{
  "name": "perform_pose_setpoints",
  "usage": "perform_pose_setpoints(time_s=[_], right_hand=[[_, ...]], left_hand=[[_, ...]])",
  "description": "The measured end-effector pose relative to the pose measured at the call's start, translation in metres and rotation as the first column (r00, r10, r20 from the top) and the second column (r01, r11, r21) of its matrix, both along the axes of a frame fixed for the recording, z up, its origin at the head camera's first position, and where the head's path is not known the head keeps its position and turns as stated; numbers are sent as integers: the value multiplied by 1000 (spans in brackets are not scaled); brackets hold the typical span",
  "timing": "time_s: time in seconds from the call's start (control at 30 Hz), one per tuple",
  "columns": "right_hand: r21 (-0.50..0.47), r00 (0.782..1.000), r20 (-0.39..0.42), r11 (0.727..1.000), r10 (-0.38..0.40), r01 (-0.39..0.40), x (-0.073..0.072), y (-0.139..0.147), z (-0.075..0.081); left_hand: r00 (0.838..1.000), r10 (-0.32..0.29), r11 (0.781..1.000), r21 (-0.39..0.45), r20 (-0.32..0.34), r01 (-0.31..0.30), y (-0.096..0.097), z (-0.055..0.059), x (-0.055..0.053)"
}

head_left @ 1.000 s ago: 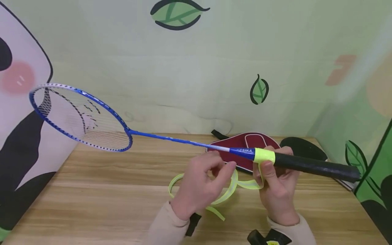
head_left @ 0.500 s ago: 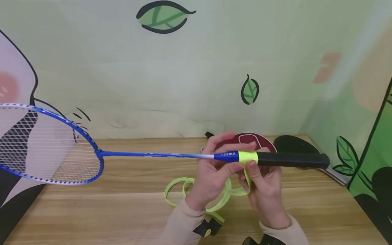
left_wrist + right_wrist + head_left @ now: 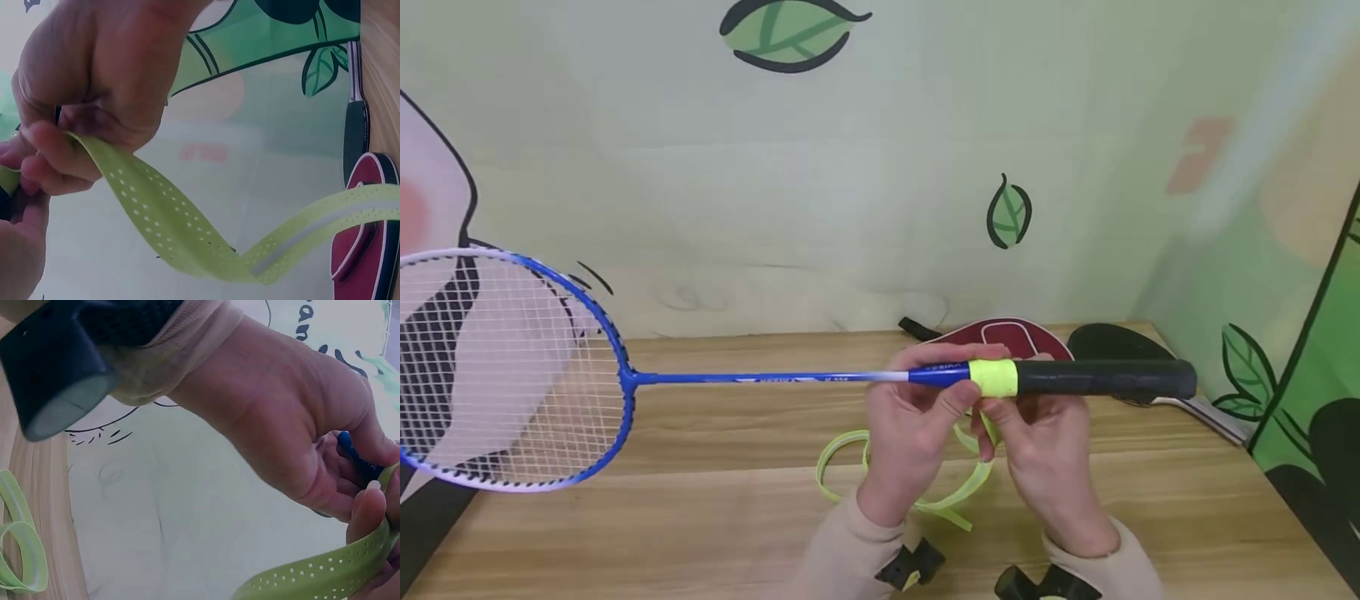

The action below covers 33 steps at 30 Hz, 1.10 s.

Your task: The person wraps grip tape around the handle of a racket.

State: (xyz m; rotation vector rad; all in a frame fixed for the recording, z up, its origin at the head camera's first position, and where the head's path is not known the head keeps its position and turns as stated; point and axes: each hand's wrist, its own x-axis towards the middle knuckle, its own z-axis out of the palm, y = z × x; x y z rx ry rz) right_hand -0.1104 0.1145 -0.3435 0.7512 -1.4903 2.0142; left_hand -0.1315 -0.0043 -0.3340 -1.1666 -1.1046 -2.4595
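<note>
A blue and white badminton racket (image 3: pixel 775 378) is held level, its head to the left and black handle (image 3: pixel 1108 377) to the right. My left hand (image 3: pixel 901 437) grips it at the blue cone, thumb at the front and fingers behind. Bright yellow-green grip tape (image 3: pixel 994 377) wraps the handle's upper end. My right hand (image 3: pixel 1048 454) pinches the tape just below the handle, close to the left thumb. The perforated loose strip (image 3: pixel 156 209) hangs from the right fingers in the left wrist view. Its curled tape end (image 3: pixel 34 562) lies on the table in the right wrist view.
Behind the hands, a dark red racket cover (image 3: pixel 1022 335) with white piping lies on the wooden table (image 3: pixel 700 517). A second racket with a black cover (image 3: pixel 1112 346) and silver handle rests at the right. A printed backdrop (image 3: pixel 850 183) stands behind.
My left hand has moved from apart onto the racket's cone beside the tape. The racket has swung level and shifted left. My right thumb has dropped below the wrapped band.
</note>
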Motion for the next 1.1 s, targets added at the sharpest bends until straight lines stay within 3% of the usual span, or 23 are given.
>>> perform_pose_setpoints(time_s=[0.13, 0.3, 0.53, 0.7, 0.93, 1.1], right_hand=[[-28, 999, -34, 999, -23, 22, 0, -1, 0], [9, 999, -5, 999, -51, 51, 4, -1, 1], [122, 994, 55, 988, -99, 92, 7, 5, 3], [140, 993, 64, 986, -103, 93, 5, 7, 4], [20, 998, 55, 1000, 22, -23, -1, 9, 5], [-44, 998, 39, 998, 44, -43, 1, 9, 4]], left_hand=[[1000, 7, 1000, 14, 4, -7, 1, 1, 2], [1000, 27, 1000, 15, 8, -27, 0, 3, 4], [979, 197, 979, -59, 59, -193, -3, 6, 5], [972, 215, 976, -60, 95, -210, -4, 7, 5], [951, 266, 964, -77, 158, -257, -5, 7, 6], [939, 289, 957, -88, 186, -277, -2, 6, 8]])
